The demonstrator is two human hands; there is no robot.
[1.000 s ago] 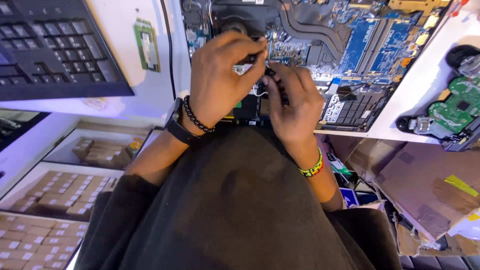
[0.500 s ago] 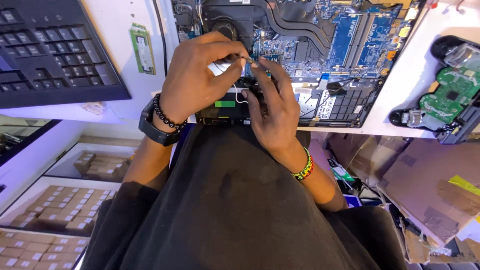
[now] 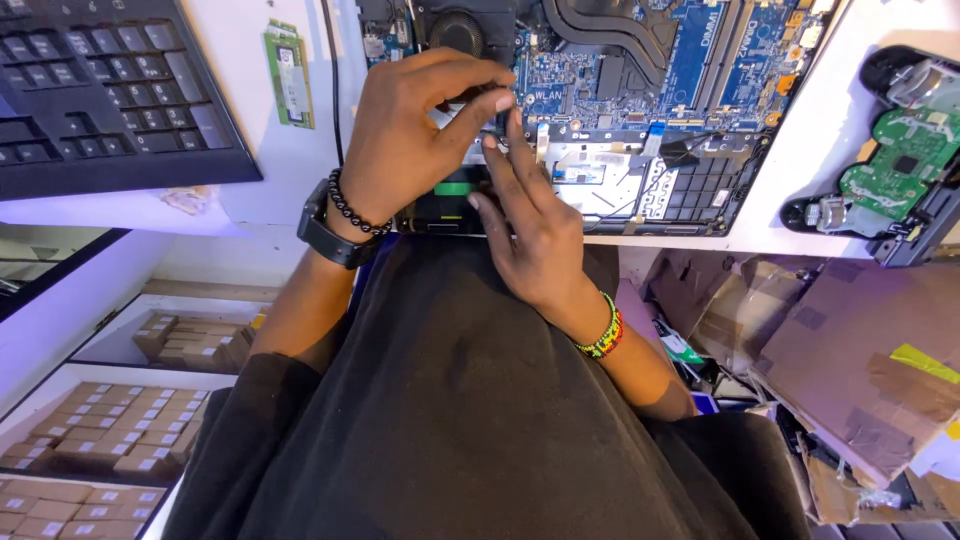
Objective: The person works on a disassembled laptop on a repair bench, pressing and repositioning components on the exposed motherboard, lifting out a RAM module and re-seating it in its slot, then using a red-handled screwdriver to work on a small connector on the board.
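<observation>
Blue circuit board of the opened laptop runs off the frame at twelve o'clock. My left hand pinches something small against it — hidden by the fingers, I cannot tell what. My right hand, fingers straight and apart, presses flat at five o'clock of it. At nine o'clock lies a black keyboard, cut off.

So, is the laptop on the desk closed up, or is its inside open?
Open. The laptop has no bottom cover: blue circuit board, fan and heat pipes show.
</observation>
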